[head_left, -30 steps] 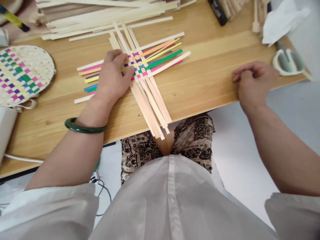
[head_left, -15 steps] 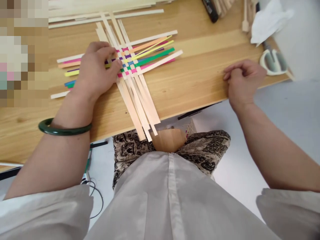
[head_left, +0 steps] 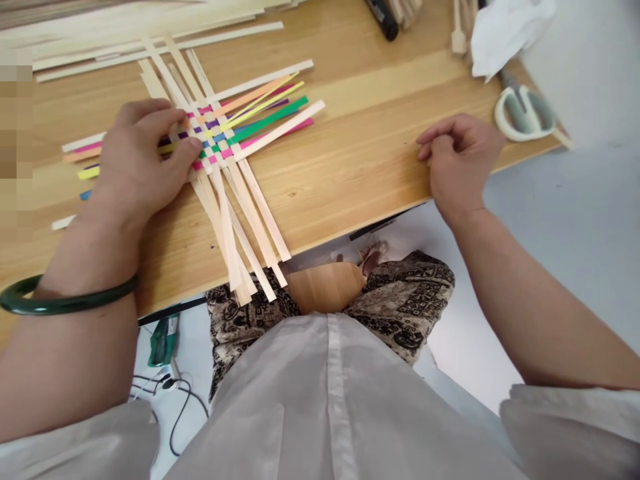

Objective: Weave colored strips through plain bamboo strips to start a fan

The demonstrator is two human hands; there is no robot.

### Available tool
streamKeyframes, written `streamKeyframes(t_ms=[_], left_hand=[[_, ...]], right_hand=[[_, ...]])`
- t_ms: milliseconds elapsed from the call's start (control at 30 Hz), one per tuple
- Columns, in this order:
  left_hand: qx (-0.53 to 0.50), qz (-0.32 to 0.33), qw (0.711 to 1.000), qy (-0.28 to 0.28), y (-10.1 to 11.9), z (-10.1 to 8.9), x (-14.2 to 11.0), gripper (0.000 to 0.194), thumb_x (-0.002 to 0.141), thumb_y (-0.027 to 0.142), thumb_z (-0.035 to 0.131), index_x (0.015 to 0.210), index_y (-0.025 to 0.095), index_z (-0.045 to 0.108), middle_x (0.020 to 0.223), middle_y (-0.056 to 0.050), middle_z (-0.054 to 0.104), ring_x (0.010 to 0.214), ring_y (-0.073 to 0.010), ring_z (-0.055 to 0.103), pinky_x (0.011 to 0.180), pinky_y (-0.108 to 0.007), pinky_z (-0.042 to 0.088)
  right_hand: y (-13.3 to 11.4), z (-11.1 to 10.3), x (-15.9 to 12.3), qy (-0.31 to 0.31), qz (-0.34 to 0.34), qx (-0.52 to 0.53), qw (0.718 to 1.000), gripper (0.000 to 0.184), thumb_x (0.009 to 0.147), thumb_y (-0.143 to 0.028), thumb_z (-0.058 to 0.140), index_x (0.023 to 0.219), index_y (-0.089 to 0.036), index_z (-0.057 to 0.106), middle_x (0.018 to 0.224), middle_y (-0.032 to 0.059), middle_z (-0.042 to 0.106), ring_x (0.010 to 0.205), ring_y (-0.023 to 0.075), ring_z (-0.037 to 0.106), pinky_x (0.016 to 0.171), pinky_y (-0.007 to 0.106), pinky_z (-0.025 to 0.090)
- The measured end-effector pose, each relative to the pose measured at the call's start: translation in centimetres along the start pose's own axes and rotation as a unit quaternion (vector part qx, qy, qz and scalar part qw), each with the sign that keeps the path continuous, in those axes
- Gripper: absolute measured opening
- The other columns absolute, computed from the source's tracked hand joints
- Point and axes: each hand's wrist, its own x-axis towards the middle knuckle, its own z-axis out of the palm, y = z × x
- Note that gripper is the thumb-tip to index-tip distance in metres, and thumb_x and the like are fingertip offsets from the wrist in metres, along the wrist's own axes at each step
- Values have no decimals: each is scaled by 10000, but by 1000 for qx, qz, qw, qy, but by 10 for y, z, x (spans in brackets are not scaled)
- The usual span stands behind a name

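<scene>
A woven patch of flat strips, pale with pink, purple, yellow, blue and green bands, lies on the wooden table. My left hand rests over its left side, thumb and index finger closed against the weave; the other fingers are partly hidden. Coloured ends fan out to the right, among them a green strip. Long pale strips run toward me past the table edge, some crossing one another. Well to the right, my right hand lies loosely curled at the table edge, with nothing visible in it.
White-handled scissors and a crumpled white tissue lie at the right end of the table. A black marker is at the back. Loose pale strips lie along the far left. Cables show on the floor.
The view has shifted, so the table things appear further left. Near the front edge, the pale strip ends now cross and spread more. Both hands keep much the same pose.
</scene>
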Motion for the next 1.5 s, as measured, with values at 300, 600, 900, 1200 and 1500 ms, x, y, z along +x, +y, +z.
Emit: streamKeyframes(t_ms=[300, 600, 900, 1200, 1500], left_hand=[[-2, -16, 1000, 10, 2, 2, 0, 665, 816, 627, 540, 1321, 198, 600, 1465, -106, 512, 1367, -324, 460, 1188, -518, 335], [16, -5, 1000, 22, 1, 3, 2, 607, 823, 536, 543, 1327, 205, 607, 1436, -105, 540, 1332, -298, 498, 1159, -487, 374], [14, 0, 1000, 14, -7, 3, 4, 621, 822, 570, 551, 1336, 225, 599, 1437, -87, 531, 1342, -305, 483, 1168, -501, 354], [1, 2, 1000, -2, -9, 2, 4, 618, 822, 540, 578, 1352, 222, 582, 1460, -82, 505, 1347, -313, 470, 1182, -512, 330], [5, 3, 1000, -1, -4, 0, 3, 627, 821, 622, 546, 1349, 287, 583, 1448, -32, 520, 1347, -303, 473, 1182, -510, 329]], right_hand=[[1, 0, 0, 0, -6, 22, 1000, 305, 697, 36, 435, 646, -182, 642, 538, -46, 580, 529, 108, 538, 572, 274, 455], [-5, -2, -4, 0, -20, 13, 1000, 283, 705, -6, 430, 650, -184, 642, 546, -56, 578, 530, 100, 537, 564, 272, 445], [-5, -3, -5, -9, -17, 0, 1000, 247, 739, -60, 449, 676, -188, 651, 568, -42, 593, 542, 106, 548, 561, 277, 450], [-5, -2, -5, -8, -16, 8, 1000, 274, 690, -43, 425, 668, -195, 652, 563, -48, 590, 533, 97, 531, 541, 271, 421], [-9, -3, -6, -8, -19, -18, 1000, 234, 760, -92, 459, 674, -191, 653, 579, -38, 597, 551, 111, 556, 573, 304, 475]])
